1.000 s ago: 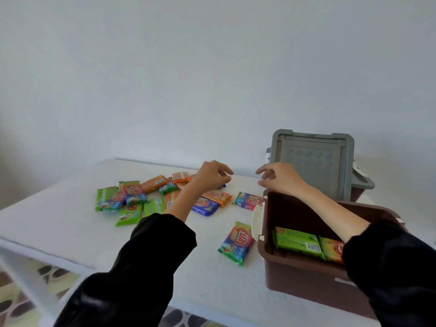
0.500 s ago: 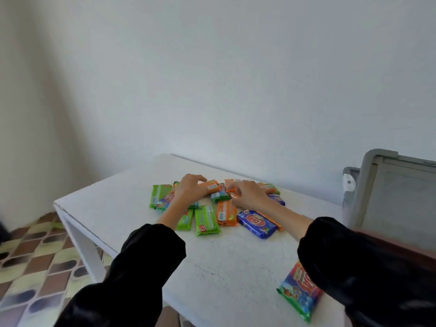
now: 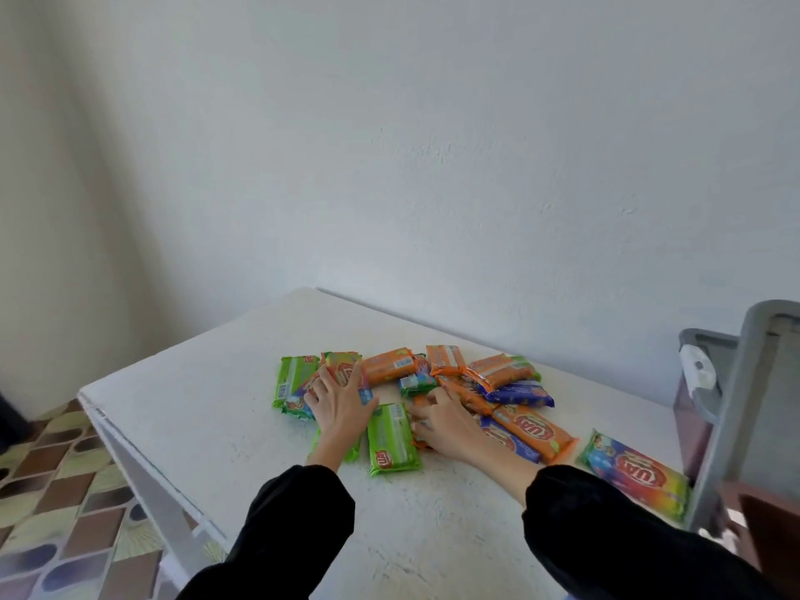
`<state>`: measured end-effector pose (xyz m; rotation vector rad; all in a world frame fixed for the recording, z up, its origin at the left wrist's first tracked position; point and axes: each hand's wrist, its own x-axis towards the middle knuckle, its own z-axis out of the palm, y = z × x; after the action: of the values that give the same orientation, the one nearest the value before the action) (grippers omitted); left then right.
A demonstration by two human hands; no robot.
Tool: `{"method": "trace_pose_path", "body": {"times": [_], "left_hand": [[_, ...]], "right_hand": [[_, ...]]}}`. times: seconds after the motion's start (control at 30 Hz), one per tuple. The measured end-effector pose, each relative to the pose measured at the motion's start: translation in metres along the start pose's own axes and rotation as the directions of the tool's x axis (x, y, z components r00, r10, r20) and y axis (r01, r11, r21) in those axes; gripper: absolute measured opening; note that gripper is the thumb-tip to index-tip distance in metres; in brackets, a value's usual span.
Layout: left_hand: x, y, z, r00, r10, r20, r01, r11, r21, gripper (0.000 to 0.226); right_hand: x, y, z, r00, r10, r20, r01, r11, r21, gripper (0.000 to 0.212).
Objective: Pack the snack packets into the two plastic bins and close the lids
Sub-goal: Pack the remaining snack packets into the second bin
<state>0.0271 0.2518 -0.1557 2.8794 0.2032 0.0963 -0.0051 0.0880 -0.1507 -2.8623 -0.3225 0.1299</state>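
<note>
I'm working over the white table [image 3: 208, 409], with the bin [image 3: 692, 426] waiting far right. Snack packets [image 3: 498, 370] are lying heaped ahead, my left hand [image 3: 342, 404] pressing them spread-fingered, my right hand [image 3: 446, 426] curling, grip unclear. The green packet [image 3: 391, 439] is lying between them, long axis pointing away from me.

A white tabletop [image 3: 208, 409] with a rough, faintly scuffed painted surface filled the lower middle of the view, its left corner jutting out over the floor. Beneath that edge a white frame and leg [image 3: 147, 487] ran downward. Behind the tabletop rose a plain pale wall [image 3: 433, 145] with a slightly bumpy texture. It met a second, more shaded wall [image 3: 65, 188] in a soft vertical corner on the left. The floor [image 3: 65, 517] at lower left was tiled in leaf-like shapes of brown, cream, yellow-green and blue-grey. A dark shape [image 3: 6, 422] sat at the far left edge, too cut off to identify.
</note>
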Motion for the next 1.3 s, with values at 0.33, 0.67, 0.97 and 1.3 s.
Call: {"method": "trace_pose_path", "body": {"times": [0.33,0.67,0.97,1.3], "left_hand": [[-0.001,-0.011,-0.027,0.983,0.102,0.153,-0.127,0.978,0.168,0.061],[0.002,-0.001,-0.035,0.965,0.118,0.232,-0.156,0.976,0.151,0.071],[-0.004,-0.002,-0.016,0.99,0.116,0.084,-0.13,0.974,0.187,0.052],[-0.014,-0.004,-0.05,0.978,0.188,0.089,-0.178,0.979,-0.102,0.059]], "right_hand": [[-0.021,-0.003,0.001,0.992,-0.064,-0.105,0.067,0.997,0.03,0.034],[-0.03,0.008,-0.001,0.986,0.03,-0.165,0.007,0.977,0.215,0.035],[-0.02,-0.001,-0.009,0.973,0.108,0.204,-0.105,0.994,-0.025,0.079],[-0.025,-0.015,-0.046,0.983,0.181,-0.004,-0.179,0.972,0.154,0.069]]}}
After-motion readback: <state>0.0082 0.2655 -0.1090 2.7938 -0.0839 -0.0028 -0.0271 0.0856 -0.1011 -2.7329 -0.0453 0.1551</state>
